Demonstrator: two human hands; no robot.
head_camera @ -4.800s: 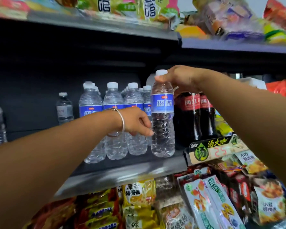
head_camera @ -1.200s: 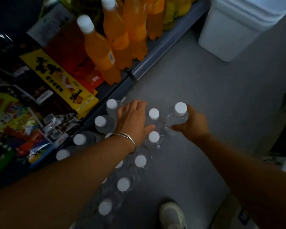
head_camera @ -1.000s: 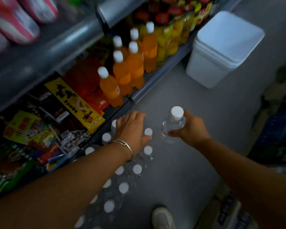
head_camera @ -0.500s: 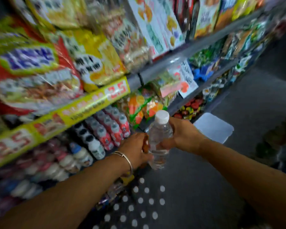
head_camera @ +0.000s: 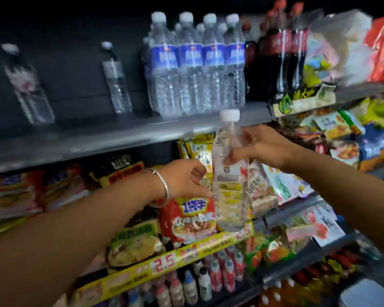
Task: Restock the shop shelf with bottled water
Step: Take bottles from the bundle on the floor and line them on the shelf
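Right hand (head_camera: 263, 149) gripping a clear water bottle (head_camera: 230, 173) round its upper body, white cap up, bottle upright in the air just below the front edge of the grey shelf (head_camera: 98, 138). Left hand (head_camera: 186, 179) at the bottle's left side, fingers loosely curled, thumb near the label; contact unclear. On the shelf above: a cluster of blue-labelled water bottles (head_camera: 195, 65), dark cola bottles (head_camera: 282, 58) just to their right.

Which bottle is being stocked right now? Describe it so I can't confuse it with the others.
Start at the grey shelf carrying the blue-label water bottles. Just below its front edge, both hands hold one upright water bottle in mid-air. Unlike the shelved ones, it shows no blue label, only a white cap and clear body.
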